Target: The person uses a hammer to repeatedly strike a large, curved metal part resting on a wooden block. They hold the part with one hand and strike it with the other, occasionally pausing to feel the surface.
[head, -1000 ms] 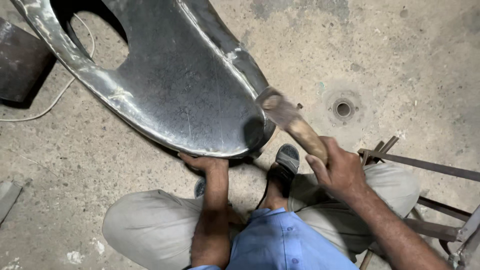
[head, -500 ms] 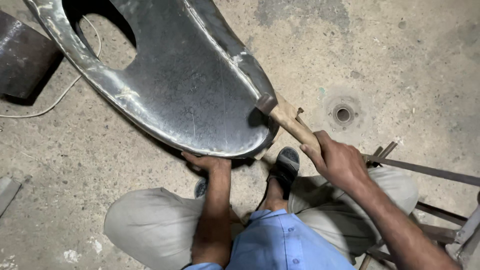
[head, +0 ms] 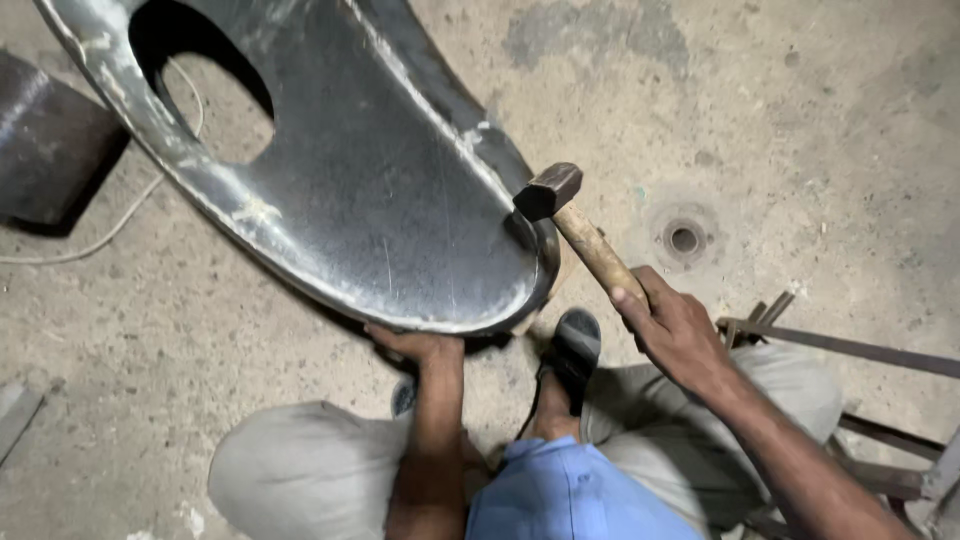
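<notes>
A view straight down onto a person crouched on a rough concrete floor [head: 800, 110], with grey trousers and a blue shirt showing at the bottom of the frame.

The right hand [head: 672, 325] is closed firmly around the wooden handle of a hammer [head: 575, 225]. The handle slopes up and to the left from the fist. The dark, blocky steel head sits at the right-hand edge of a large curved sheet-metal panel [head: 400, 220]; whether it touches the metal cannot be told.

The panel is dark grey, shiny and scuffed, with a raised lip along its rim and a rounded end pointing towards the person. It runs from the top left of the frame down to the middle, and an oval hole [head: 205, 95] is cut through it near the upper left.

The left hand [head: 415, 345] is under the near edge of the panel, fingers curled up against the rim and gripping it.

A foot in a black sandal [head: 575, 355] rests on the floor between the two hands, just below the panel's rounded end.

A dark rectangular metal block [head: 50, 150] lies at the far left, with a thin pale cord [head: 110, 235] curving beside it. A small round drain [head: 684, 238] is set into the floor to the right of the hammer. Rusty metal bars [head: 850, 350] lie at the lower right.

No packages, labels or signs appear.
</notes>
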